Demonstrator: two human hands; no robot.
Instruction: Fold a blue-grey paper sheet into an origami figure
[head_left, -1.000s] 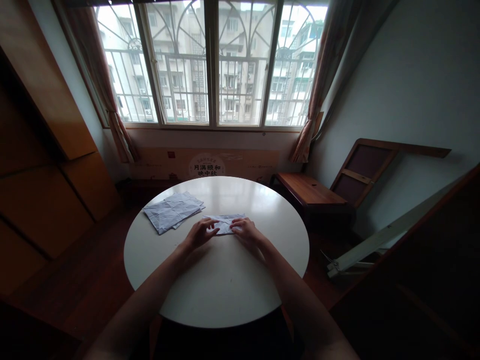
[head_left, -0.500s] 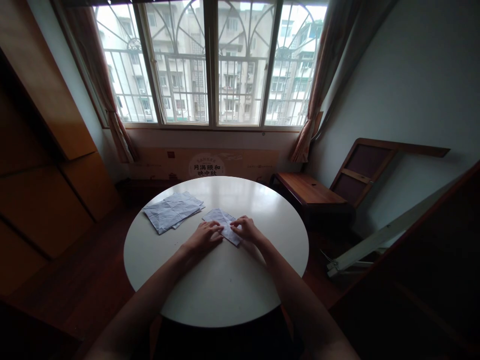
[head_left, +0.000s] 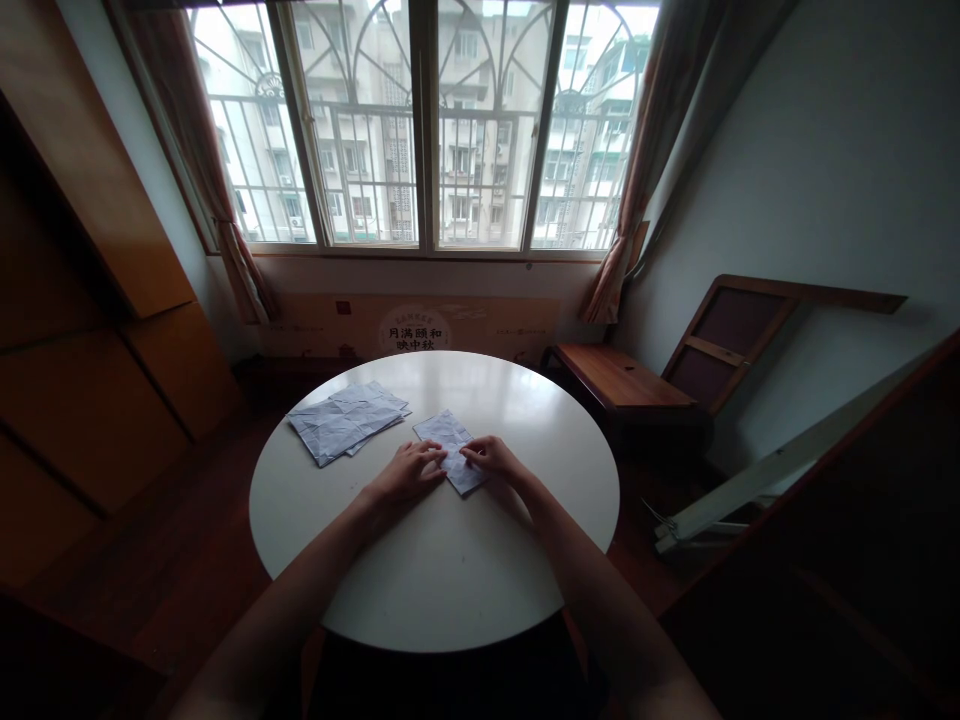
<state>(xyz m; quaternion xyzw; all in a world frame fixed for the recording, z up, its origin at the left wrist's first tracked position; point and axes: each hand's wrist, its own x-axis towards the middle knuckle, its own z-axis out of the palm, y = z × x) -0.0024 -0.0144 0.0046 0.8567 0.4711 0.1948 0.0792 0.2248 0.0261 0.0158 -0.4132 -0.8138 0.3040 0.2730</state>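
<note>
A small folded sheet of creased bluish-white paper lies on the round white table between my hands. My left hand rests at the sheet's left edge, its fingers curled and its thumb and fingertips pressed on the paper. From the right, my right hand pinches the sheet near its middle, thumb and fingers together. Farther left on the table lies a loose pile of larger wrinkled sheets, which neither hand touches.
A barred window with tied curtains stands beyond the table. Behind the table is a printed cardboard panel. To the right are a low wooden bench and a leaning wooden frame; an orange-brown cabinet stands left.
The folded sheet has turned slightly and shows more of its surface, its far corner now farther from me. Both hands remain in nearly the same place. The view has shifted very little.
</note>
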